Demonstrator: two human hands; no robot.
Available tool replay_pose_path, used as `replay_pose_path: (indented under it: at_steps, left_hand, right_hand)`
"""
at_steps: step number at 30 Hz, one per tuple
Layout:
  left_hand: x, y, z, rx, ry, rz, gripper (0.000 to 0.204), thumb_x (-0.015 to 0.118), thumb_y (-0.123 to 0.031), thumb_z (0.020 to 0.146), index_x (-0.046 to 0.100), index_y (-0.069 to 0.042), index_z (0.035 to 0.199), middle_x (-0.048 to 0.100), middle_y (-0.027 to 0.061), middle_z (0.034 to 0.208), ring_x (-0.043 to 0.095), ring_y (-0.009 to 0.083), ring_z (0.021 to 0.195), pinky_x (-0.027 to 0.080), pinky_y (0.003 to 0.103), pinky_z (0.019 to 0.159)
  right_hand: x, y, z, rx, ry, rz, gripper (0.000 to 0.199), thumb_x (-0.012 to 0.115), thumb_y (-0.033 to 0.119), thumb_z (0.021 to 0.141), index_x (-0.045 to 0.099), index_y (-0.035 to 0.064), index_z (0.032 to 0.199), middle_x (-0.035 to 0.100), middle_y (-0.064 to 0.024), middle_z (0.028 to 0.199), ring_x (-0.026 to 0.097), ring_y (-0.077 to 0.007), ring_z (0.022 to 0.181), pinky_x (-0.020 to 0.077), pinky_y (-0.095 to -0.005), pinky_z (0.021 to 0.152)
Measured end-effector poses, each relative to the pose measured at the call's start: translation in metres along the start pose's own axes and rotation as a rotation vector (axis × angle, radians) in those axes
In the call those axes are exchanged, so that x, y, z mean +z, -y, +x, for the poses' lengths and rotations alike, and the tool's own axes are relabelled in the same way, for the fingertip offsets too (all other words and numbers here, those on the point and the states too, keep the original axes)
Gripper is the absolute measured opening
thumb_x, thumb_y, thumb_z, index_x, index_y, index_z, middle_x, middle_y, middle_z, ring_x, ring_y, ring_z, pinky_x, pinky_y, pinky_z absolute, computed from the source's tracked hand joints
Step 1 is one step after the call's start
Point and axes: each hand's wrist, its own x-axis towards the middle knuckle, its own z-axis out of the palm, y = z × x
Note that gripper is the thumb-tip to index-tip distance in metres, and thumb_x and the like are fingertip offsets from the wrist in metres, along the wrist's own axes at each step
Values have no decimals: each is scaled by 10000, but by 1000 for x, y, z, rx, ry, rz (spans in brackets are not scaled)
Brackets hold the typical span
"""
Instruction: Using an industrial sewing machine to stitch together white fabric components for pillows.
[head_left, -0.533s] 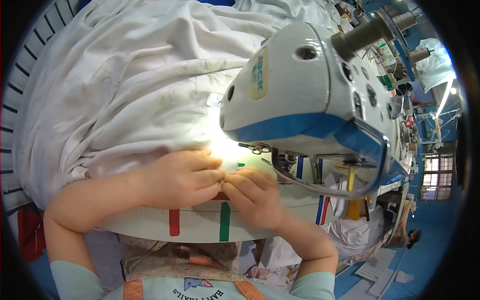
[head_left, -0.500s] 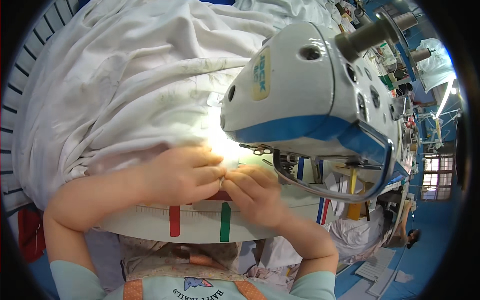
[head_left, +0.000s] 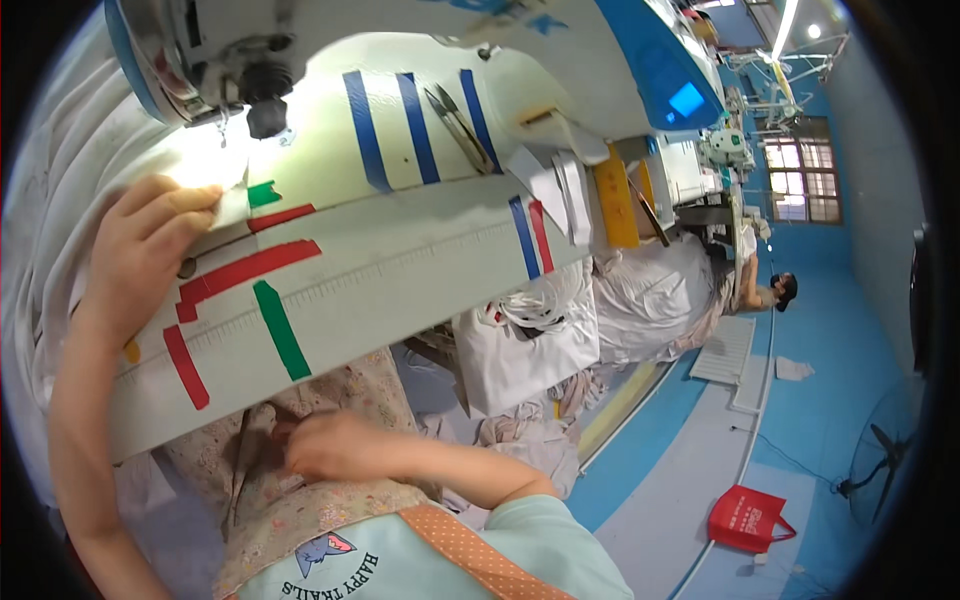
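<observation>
My left hand [head_left: 140,250] rests on the white sewing table [head_left: 400,270], its fingertips pressing a small piece of white fabric [head_left: 232,207] just below the presser foot [head_left: 265,115] of the sewing machine [head_left: 230,45]. A large heap of white cloth [head_left: 45,200] lies to the left of that hand. My right hand [head_left: 330,445] is down in my lap on the flowered apron [head_left: 300,500], fingers curled beside a pale strip of cloth [head_left: 245,445]. Whether it grips the strip is not visible.
Red [head_left: 250,270], green [head_left: 280,330] and blue [head_left: 380,130] tape marks cross the table. Thread snips [head_left: 455,115] lie behind them. A white bag [head_left: 530,340] hangs under the table, a red bag [head_left: 750,518] sits on the blue floor, and another person [head_left: 770,290] is far right.
My right hand has left the fabric at the needle and dropped to my lap. The left hand stays by the presser foot. The view has swung to the right and down.
</observation>
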Motion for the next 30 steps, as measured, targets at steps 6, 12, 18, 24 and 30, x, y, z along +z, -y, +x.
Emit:
replay_pose_path:
  at_steps: [6, 12, 18, 24, 30]
  left_hand:
    - [-3, -4, 2, -11, 5, 0, 139, 650, 36, 754, 589, -30, 859, 685, 47, 1012, 599, 256, 861, 496, 354, 739]
    - [-6, -8, 6, -4, -10, 3, 145, 652, 37, 743, 598, -35, 856, 686, 43, 1018, 596, 251, 862, 493, 360, 757]
    - [-7, -6, 2, -25, 14, 0, 167, 646, 33, 713, 607, -38, 860, 686, 42, 1022, 592, 255, 855, 495, 360, 753]
    - [-7, -6, 1, -11, -2, 35, 166, 641, 35, 717, 609, -35, 864, 685, 44, 1032, 594, 254, 859, 499, 365, 765]
    - [-5, -7, 3, -16, -9, -5, 183, 636, 29, 699, 614, -44, 865, 685, 39, 1022, 596, 248, 865, 497, 364, 774]
  right_hand:
    - [-96, -122, -185, 995, -1164, -350, 109, 642, 127, 842, 690, 31, 864, 685, -126, 832, 657, -240, 768, 502, -342, 689]
    - [-176, -177, -281, 1071, -1427, -1002, 227, 702, 243, 824, 686, 16, 833, 678, -130, 737, 650, -300, 706, 496, -397, 673]
    - [-192, -189, -289, 1186, -1349, -950, 191, 711, 218, 783, 704, 29, 764, 676, -146, 710, 643, -306, 668, 487, -404, 656]
    - [-217, -114, -306, 781, -1845, -90, 145, 650, 156, 898, 684, 18, 927, 687, -134, 892, 665, -237, 751, 564, -348, 650]
    - [-231, 21, -210, 213, -1567, 121, 79, 616, 72, 922, 575, 17, 962, 642, -123, 905, 640, -190, 743, 571, -292, 625]
